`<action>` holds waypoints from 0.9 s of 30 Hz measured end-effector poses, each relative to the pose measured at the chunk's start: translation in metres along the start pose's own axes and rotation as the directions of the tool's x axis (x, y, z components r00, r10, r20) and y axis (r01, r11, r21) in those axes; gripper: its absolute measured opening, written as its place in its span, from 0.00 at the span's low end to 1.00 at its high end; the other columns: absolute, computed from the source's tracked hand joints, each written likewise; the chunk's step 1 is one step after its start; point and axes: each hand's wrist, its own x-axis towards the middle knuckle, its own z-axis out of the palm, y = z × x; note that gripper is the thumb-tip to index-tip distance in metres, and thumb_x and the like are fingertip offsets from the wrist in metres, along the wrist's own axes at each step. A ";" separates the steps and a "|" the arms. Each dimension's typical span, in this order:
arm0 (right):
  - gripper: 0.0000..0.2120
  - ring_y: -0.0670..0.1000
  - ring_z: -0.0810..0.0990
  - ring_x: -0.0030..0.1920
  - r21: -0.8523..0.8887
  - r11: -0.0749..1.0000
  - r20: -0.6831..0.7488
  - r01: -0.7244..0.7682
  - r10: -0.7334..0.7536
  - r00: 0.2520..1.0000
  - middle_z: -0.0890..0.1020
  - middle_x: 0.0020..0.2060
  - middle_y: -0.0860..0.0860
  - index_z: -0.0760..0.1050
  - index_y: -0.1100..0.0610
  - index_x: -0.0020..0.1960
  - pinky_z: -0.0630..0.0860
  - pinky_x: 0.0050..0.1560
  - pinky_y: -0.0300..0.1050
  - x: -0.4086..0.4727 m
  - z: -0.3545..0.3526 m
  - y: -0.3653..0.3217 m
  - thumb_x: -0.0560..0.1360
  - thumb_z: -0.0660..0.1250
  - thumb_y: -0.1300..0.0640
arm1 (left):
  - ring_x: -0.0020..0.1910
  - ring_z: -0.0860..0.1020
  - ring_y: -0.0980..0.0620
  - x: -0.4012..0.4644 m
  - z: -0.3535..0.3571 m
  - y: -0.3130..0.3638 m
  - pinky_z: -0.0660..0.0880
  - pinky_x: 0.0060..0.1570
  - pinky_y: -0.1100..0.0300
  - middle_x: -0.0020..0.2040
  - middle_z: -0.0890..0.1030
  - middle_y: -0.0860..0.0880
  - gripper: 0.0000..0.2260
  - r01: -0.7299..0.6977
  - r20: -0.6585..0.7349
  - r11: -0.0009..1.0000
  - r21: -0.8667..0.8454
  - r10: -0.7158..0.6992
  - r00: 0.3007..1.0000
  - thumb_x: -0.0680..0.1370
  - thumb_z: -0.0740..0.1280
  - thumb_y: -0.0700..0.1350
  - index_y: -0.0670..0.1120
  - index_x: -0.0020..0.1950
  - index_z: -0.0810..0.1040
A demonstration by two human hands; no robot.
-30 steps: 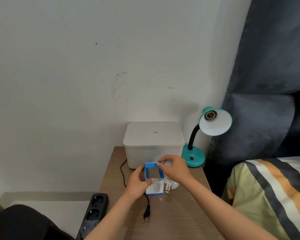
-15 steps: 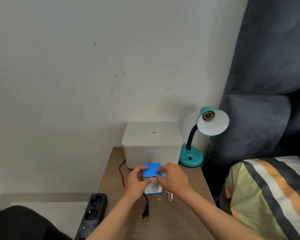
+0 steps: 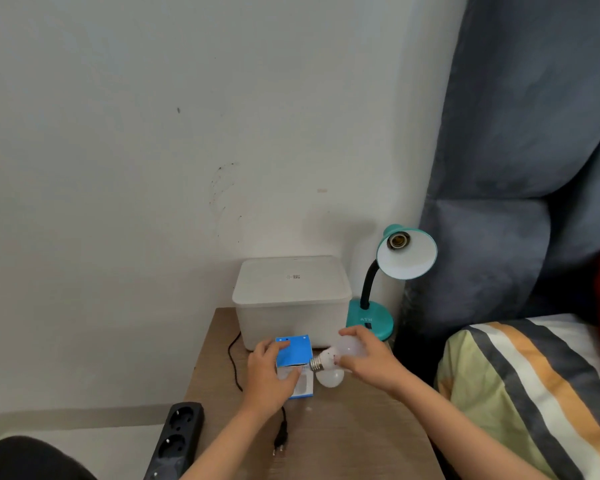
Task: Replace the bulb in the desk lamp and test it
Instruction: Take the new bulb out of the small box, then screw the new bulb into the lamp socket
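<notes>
- Now, the bulb (image 3: 349, 348) you need is in your right hand (image 3: 368, 362), fingers curled over its frosted globe, with the metal screw base (image 3: 316, 364) pointing left toward the blue box (image 3: 293, 353). It hangs just above the table (image 3: 343, 438), in front of the white lidded bin (image 3: 291, 299).
- Carry it up to the lamp (image 3: 392, 271) base-first, so the thread meets the socket (image 3: 398, 240) squarely; the shade faces you and the socket looks empty.
- Likely you will want your left hand (image 3: 271, 375) to steady the shade or gooseneck while you turn, since the neck looks flexible and may give under the twist.
- Hold the globe lightly and turn gently; if the thread binds, back off and start it again.
- Meanwhile your left hand holds the box on the table, thumb on one side and fingers on the other.
- Mind the second bulb (image 3: 330, 377), white and round, lying on the table just beside the box and under your right hand; it could roll off.
- Outward still, the lamp's black cord ends in a plug (image 3: 280, 441) lying loose on the table, and the power strip (image 3: 177, 441) sits below the table's left edge, so testing calls for plugging in first.
</notes>
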 end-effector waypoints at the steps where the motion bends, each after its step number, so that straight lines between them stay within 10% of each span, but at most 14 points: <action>1: 0.22 0.48 0.76 0.48 0.025 0.999 -0.042 0.025 -0.023 0.999 0.73 0.55 0.51 0.69 0.48 0.63 0.75 0.40 0.35 -0.005 -0.008 0.000 0.72 0.71 0.54 | 0.67 0.65 0.49 0.001 0.000 0.006 0.59 0.61 0.63 0.66 0.68 0.49 0.21 -0.024 -0.015 1.000 0.011 0.024 1.000 0.71 0.72 0.48 0.50 0.63 0.73; 9: 0.17 0.56 0.83 0.41 0.235 0.947 -0.396 0.219 -0.113 0.911 0.76 0.51 0.54 0.73 0.45 0.56 0.82 0.33 0.46 -0.014 -0.073 0.000 0.70 0.73 0.55 | 0.67 0.64 0.58 0.027 0.007 0.086 0.61 0.64 0.63 0.66 0.66 0.55 0.19 -0.227 -0.054 0.963 -0.144 0.222 0.974 0.74 0.68 0.48 0.53 0.63 0.71; 18: 0.25 0.45 0.78 0.36 -0.166 0.962 -0.716 0.218 -0.269 0.644 0.72 0.50 0.49 0.71 0.48 0.62 0.73 0.40 0.33 0.023 -0.110 -0.008 0.67 0.75 0.51 | 0.64 0.67 0.59 0.100 0.024 0.174 0.61 0.65 0.67 0.64 0.70 0.51 0.21 -0.434 -0.053 0.889 -0.147 0.431 0.901 0.75 0.67 0.43 0.48 0.67 0.70; 27: 0.26 0.53 0.78 0.37 -0.218 0.965 -0.732 0.147 -0.261 0.629 0.67 0.55 0.53 0.72 0.53 0.64 0.75 0.37 0.45 0.072 -0.110 -0.004 0.68 0.75 0.54 | 0.59 0.71 0.59 0.153 0.061 0.201 0.72 0.61 0.57 0.58 0.72 0.54 0.19 -0.439 -0.019 0.869 -0.230 0.447 0.894 0.75 0.65 0.37 0.50 0.65 0.74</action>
